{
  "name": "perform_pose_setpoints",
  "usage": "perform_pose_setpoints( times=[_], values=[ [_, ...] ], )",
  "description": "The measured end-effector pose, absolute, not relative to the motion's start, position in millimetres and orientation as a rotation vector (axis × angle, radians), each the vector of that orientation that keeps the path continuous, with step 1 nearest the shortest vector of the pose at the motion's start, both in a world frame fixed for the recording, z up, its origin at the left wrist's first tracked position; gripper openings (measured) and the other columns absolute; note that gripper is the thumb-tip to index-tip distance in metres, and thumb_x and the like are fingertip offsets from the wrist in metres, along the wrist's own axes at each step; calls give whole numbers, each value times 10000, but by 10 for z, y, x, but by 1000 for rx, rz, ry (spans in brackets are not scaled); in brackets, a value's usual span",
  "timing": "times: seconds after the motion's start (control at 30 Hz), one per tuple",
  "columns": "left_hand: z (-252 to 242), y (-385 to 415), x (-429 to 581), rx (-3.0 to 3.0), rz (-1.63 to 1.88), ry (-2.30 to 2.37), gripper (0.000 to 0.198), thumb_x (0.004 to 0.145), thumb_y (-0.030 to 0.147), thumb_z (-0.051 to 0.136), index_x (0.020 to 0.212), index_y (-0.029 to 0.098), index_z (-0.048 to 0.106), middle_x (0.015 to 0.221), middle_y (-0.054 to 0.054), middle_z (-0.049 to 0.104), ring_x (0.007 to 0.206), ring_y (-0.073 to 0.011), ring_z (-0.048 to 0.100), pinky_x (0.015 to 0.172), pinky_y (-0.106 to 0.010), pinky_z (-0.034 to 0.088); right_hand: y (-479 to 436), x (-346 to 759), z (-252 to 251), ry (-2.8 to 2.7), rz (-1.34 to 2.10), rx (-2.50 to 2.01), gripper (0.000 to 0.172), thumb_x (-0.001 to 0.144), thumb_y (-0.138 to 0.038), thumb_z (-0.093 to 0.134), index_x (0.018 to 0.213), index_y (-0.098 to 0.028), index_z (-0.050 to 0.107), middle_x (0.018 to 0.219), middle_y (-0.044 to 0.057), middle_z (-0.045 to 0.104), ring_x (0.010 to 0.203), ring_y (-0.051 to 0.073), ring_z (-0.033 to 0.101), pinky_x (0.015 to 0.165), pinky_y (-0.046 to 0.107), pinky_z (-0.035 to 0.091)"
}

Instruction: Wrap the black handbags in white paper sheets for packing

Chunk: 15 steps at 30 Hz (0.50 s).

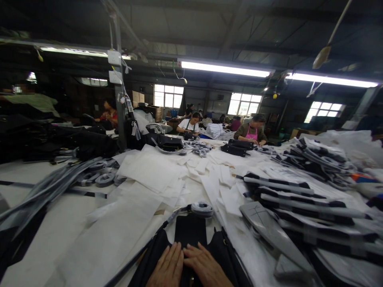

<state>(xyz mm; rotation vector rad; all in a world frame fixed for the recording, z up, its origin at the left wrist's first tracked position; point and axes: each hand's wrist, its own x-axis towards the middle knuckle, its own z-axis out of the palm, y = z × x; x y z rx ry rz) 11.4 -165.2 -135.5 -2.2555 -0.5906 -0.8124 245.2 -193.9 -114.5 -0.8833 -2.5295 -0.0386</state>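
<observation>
A black bag (230, 255) lies at the bottom centre, with a flat black flap (190, 230) extending away from me. My left hand (168, 266) rests palm down on the bag, its fingers stretched out side by side. Close beside it, my right hand (206, 264) also lies flat on the black material, fingers extended towards the left hand. Neither hand grasps anything. Just beyond the flap sits a coiled, wrapped strap (202, 209). A long black strap (134, 259) runs down along the bag's left side.
White sheets (149, 171) spread over the table ahead. Wrapped straps (60, 183) lie on the left, near black bags (86, 143). Wrapped black pieces (311, 215) and a grey block (275, 231) are on the right. Several people sit or stand farther back, beyond a metal post (120, 99).
</observation>
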Motion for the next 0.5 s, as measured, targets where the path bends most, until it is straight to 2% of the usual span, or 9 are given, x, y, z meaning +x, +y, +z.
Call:
perform_pose_setpoints(
  times=[0.1,0.23,0.33,0.5],
  values=[
    [-1296,-1663,130,-2182,-782,-567,397,956,70,320,1212,143,615,1182,-47,714,1100,-147,654,1046,-245,429,-1945,2447,-1137,-2517,-67,-876,372,1032,-281,491,1401,-235,475,1391,32,612,1321,178,529,1124,362,408],
    [-1259,-1661,132,-2149,-790,-574,397,976,90,303,1198,160,625,1167,-30,722,1103,-134,653,1030,-232,447,-1954,2461,-1119,-2522,-11,-877,390,1021,-281,515,1406,-238,468,1406,39,600,1337,179,514,1138,360,394],
    [-1214,-1683,119,-2180,-792,-548,335,1021,280,371,1202,165,628,1173,-37,721,1116,-149,645,1016,-231,458,-1972,2461,-1101,-2536,103,-905,449,996,-322,566,1426,-249,459,1430,52,577,1353,197,498,1157,380,374],
    [-1120,-1776,120,-2281,-772,-587,581,937,597,495,1246,120,615,1253,-102,686,1184,-213,610,989,-275,492,-2041,2423,-947,-2563,439,-1067,600,947,-459,610,1472,-218,446,1519,112,462,1427,259,394,1209,473,258]
  ],
)
